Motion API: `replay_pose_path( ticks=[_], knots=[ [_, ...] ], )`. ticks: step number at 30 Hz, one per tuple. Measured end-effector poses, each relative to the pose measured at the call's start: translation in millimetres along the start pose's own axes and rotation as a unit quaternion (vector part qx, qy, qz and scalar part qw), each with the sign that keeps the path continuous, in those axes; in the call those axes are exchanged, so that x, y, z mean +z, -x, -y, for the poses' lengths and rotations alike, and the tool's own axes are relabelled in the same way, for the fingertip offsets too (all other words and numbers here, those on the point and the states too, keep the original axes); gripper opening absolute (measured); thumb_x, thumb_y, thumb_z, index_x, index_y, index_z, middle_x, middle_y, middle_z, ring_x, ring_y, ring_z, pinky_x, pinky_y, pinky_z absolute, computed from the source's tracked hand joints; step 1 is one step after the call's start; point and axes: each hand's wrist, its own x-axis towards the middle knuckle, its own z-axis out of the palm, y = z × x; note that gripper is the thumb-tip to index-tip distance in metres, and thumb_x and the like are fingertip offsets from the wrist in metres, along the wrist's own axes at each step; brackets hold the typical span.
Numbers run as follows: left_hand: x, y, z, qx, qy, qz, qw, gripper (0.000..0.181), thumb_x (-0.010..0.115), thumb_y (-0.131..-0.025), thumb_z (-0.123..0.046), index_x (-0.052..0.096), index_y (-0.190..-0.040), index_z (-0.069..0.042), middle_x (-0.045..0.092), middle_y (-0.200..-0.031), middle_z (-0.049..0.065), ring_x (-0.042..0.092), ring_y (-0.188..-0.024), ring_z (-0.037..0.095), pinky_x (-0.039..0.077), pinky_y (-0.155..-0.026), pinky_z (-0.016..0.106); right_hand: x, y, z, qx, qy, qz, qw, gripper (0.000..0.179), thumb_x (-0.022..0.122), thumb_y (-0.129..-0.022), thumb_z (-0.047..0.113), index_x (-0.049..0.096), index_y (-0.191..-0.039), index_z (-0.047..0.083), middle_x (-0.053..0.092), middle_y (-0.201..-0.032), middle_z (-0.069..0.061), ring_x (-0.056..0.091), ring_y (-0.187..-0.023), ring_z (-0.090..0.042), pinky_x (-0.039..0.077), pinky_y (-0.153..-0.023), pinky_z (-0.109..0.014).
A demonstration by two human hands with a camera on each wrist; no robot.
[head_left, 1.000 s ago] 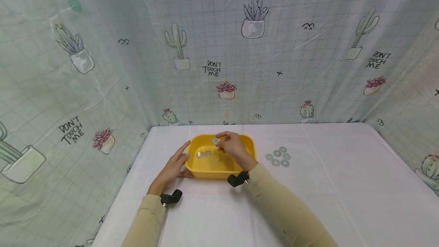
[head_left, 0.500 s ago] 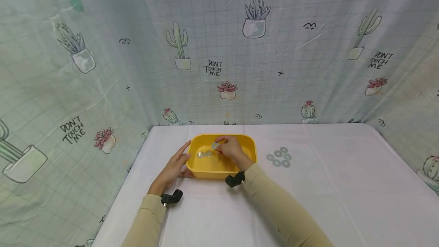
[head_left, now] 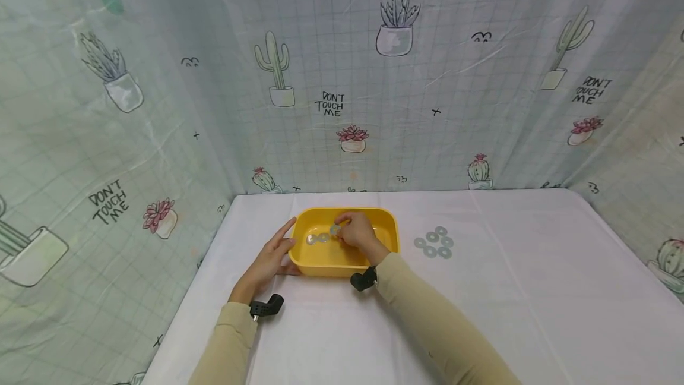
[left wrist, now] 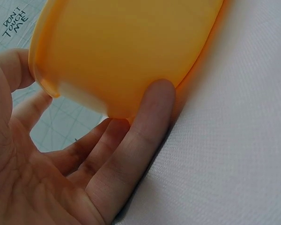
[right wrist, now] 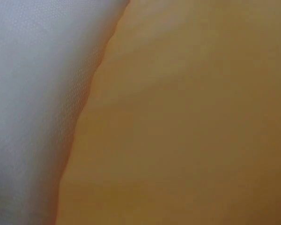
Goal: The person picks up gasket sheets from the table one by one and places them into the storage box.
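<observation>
A yellow plastic box [head_left: 382,214] stands on the white table. My left hand [head_left: 269,258] holds it at its left end; in the left wrist view the thumb [left wrist: 19,68] is at the rim and one finger [left wrist: 152,112] lies along the outer wall. Inside the box my right hand [head_left: 357,232] pinches a grey flat washer [head_left: 335,230] low over the floor. To its left, two washers [head_left: 317,239] lie side by side on the box floor. The right wrist view is filled by the yellow wall [right wrist: 178,131], with the right hand out of sight.
Several more grey washers [head_left: 432,236] lie in a loose cluster on the table [head_left: 513,290], right of the box. A cloth [head_left: 417,135] printed with cacti hangs behind the table and along its sides.
My right hand has gone down deeper into the box with the washer, closer to the two lying there. The left hand keeps its place on the box.
</observation>
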Motion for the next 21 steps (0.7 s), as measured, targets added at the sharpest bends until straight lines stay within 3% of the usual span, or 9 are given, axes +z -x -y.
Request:
replay_pose_path(
  ticks=[7, 15, 21],
  knots=[
    [-0.3, 0.5, -0.2, 0.001, -0.002, 0.003, 1.0000, 0.053, 0.045, -0.109, -0.033, 0.030, -0.156, -0.052, 0.048, -0.144, 0.020, 0.068, -0.100, 0.027, 0.066, -0.079, 0.048, 1.8, 2.5, 1.6, -0.001, 0.054, -0.008, 0.9985, 0.025, 0.070, -0.085, -0.006, 0.073, -0.107, 0.006, 0.064, -0.070, -0.008, 0.056, -0.056, -0.017, 0.044, -0.050, -0.018],
    [-0.8, 1.2, -0.2, 0.001, -0.003, 0.006, 1.0000, 0.053, 0.045, -0.109, -0.034, 0.029, -0.156, -0.052, 0.047, -0.145, 0.020, 0.068, -0.103, 0.027, 0.066, -0.080, 0.048, 1.5, 6.6, 2.7, -0.003, 0.114, -0.014, 0.9934, 0.017, 0.074, -0.087, 0.002, 0.074, -0.102, 0.007, 0.064, -0.078, -0.008, 0.055, -0.061, -0.017, 0.044, -0.052, -0.019],
    [-0.8, 0.9, -0.9, -0.003, 0.005, 0.004, 1.0000, 0.052, 0.046, -0.109, -0.033, 0.031, -0.153, -0.057, 0.049, -0.144, 0.016, 0.067, -0.105, 0.028, 0.066, -0.080, 0.049, 1.4, 8.1, 3.6, -0.006, 0.131, -0.023, 0.9911, 0.017, 0.074, -0.089, 0.005, 0.073, -0.106, 0.007, 0.067, -0.094, -0.010, 0.057, -0.071, -0.021, 0.045, -0.057, -0.021]
  ],
)
